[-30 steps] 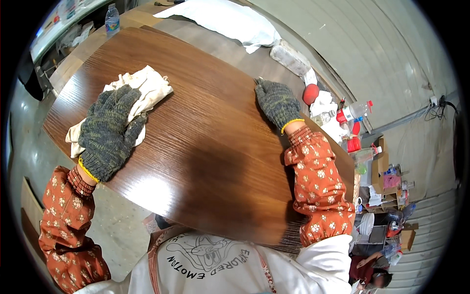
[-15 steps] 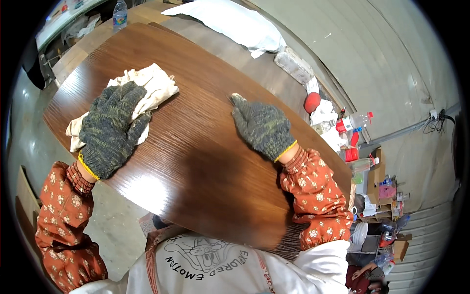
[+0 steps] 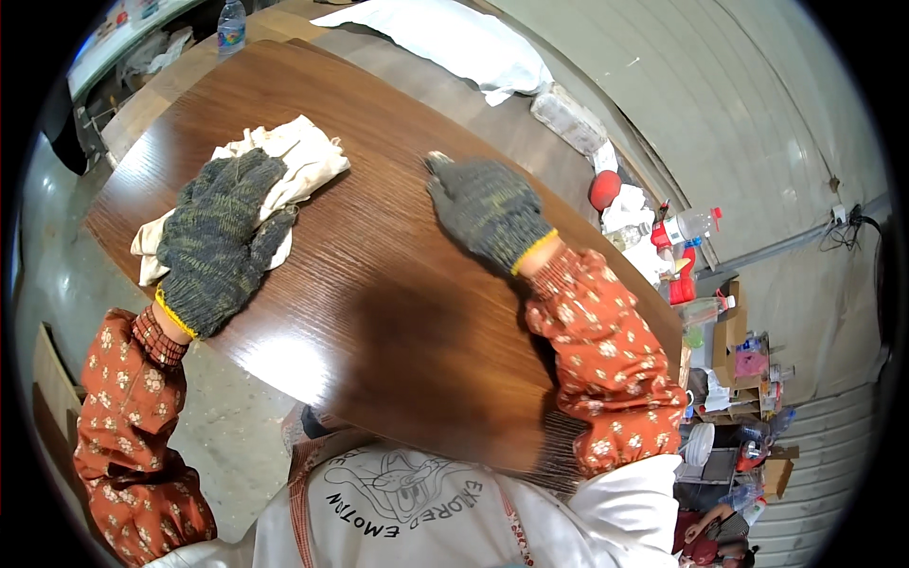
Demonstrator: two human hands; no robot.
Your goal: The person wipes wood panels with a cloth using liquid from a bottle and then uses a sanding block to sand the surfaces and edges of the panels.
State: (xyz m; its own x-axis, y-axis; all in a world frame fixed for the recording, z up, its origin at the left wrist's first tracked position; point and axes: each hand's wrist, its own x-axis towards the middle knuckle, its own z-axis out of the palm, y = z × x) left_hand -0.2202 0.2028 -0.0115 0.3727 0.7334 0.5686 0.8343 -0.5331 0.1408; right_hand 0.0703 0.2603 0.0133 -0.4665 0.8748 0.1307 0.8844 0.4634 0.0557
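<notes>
Dark brown wood-grain panel (image 3: 379, 312), glossy, largest item; long axis running from near right to far left, grain lines following the same direction; near end just in front of the torso, far end pointing toward a plastic water bottle (image 3: 231, 26).

White sheet (image 3: 454, 43), crumpled, lying beyond the panel at the far side, on a paler board.

Cream cloth (image 3: 284, 166), bunched, lying on the left part of the panel; long axis roughly near left to far right, the far corner pointing toward the panel's middle.

Left hand (image 3: 220, 239), in a grey-green knit glove with a yellow cuff, pressed flat on the near part of the cloth, fingers spread and slightly curled over it, not clenched; fingertips pointing far right.

Right hand (image 3: 488, 210), in a matching glove, laid flat and open on the bare panel surface right of centre, grasping nothing; fingers pointing far left, apart from the cloth.

Red round object (image 3: 606, 189), beyond the right edge of the panel, among bottles and small clutter.
</notes>
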